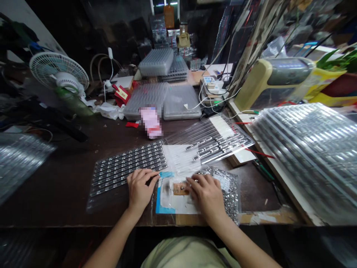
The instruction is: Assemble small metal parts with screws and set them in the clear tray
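**A:** Left hand point(141, 188)?
**B:** Curled narrow, fingertips at the edge of a blue-edged clear plastic packet point(165, 197). Grip or mere touch: impossible to tell.
**A:** Right hand point(203, 194)?
**B:** Also narrow, bent low over a tan rectangular piece point(180, 188) lying on that packet. Holding or pressing: again impossible to tell.
**A:** Packet's place?
**B:** Between both hands, near the front edge of a dark brown wooden surface point(61, 186).
**A:** Around it?
**B:** Just left, a clear tray of silver metal strips in rows point(126, 167). Just right, a clear bag of small silver pieces point(231, 197).
**A:** Step in hand?
**B:** Seemingly close handwork on the packet, with the tan piece as the focus.
**A:** Next move's demand?
**B:** Probably a steady hold on the packet.
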The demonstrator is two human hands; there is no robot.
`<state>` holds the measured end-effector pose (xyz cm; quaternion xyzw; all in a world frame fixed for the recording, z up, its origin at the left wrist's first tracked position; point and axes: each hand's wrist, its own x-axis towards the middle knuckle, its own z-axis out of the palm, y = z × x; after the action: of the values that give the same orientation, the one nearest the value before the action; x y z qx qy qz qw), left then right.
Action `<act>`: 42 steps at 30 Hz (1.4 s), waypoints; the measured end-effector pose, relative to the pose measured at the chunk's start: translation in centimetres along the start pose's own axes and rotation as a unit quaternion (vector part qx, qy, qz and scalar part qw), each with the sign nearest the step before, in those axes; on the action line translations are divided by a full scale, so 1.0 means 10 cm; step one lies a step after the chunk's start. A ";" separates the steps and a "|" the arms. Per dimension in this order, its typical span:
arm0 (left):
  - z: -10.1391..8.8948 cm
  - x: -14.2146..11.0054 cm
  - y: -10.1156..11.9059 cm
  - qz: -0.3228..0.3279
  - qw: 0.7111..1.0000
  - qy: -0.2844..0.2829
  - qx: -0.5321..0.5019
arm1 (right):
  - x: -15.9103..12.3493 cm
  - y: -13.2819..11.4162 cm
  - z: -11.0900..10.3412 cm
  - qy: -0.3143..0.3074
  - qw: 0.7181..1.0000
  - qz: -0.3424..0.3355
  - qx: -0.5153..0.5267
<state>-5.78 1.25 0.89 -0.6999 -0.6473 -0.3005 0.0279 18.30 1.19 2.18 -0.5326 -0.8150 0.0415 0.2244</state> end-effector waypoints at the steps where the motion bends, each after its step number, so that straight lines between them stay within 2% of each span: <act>1: 0.00 0.01 0.00 -0.002 1.000 -0.002 0.008 | -0.02 0.05 -0.04 0.002 0.999 0.005 -0.032; 5: -0.03 0.00 -0.07 -0.018 0.999 -0.013 0.033 | -0.08 0.19 -0.13 -0.020 0.994 0.008 -0.103; 8: -0.07 -0.01 -0.10 -0.021 0.999 -0.019 0.039 | -0.10 0.19 -0.10 -0.025 0.995 0.018 -0.097; 10: -0.09 0.05 -0.05 -0.017 0.999 -0.015 0.032 | -0.10 0.19 -0.06 -0.009 0.996 0.024 -0.086; 14: 0.04 0.38 0.32 0.028 0.998 -0.049 -0.035 | -0.12 0.22 0.00 0.038 0.997 0.024 -0.057; 19: 0.44 0.85 0.96 0.088 0.983 -0.124 -0.102 | -0.14 0.28 -0.01 0.073 0.997 0.018 -0.015; 21: 0.56 0.95 1.09 0.090 0.980 -0.144 -0.107 | -0.15 0.29 -0.03 0.075 0.997 0.019 0.008; 23: 0.57 0.99 1.11 0.073 0.978 -0.153 -0.121 | -0.16 0.30 -0.05 0.074 0.996 0.024 0.036; 26: 0.42 0.91 0.95 0.007 0.965 -0.165 -0.202 | -0.17 0.32 -0.06 0.071 0.994 0.022 0.078; 30: 0.13 0.57 0.62 -0.084 0.902 -0.231 -0.355 | -0.14 0.31 -0.03 0.074 0.992 -0.004 0.104; 32: 0.06 0.35 0.50 -0.097 0.889 -0.251 -0.370 | -0.11 0.28 0.00 0.072 0.990 -0.006 0.117; 34: 0.05 0.15 0.45 -0.099 0.901 -0.241 -0.346 | -0.08 0.23 0.01 0.064 0.989 -0.001 0.132; 37: 0.11 -0.05 0.47 -0.112 0.927 -0.193 -0.302 | -0.06 0.18 0.01 0.055 0.989 -0.002 0.140; 39: 0.16 -0.11 0.52 -0.106 0.936 -0.169 -0.291 | -0.07 0.17 0.00 0.053 0.989 -0.003 0.139; 42: 0.20 -0.14 0.58 -0.059 0.945 -0.152 -0.285 | -0.08 0.18 0.01 0.051 0.990 0.002 0.134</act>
<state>0.32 -0.04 0.67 -0.6767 -0.5710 -0.3637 -0.2892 20.05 1.21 1.31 -0.5010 -0.7884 0.1233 0.3349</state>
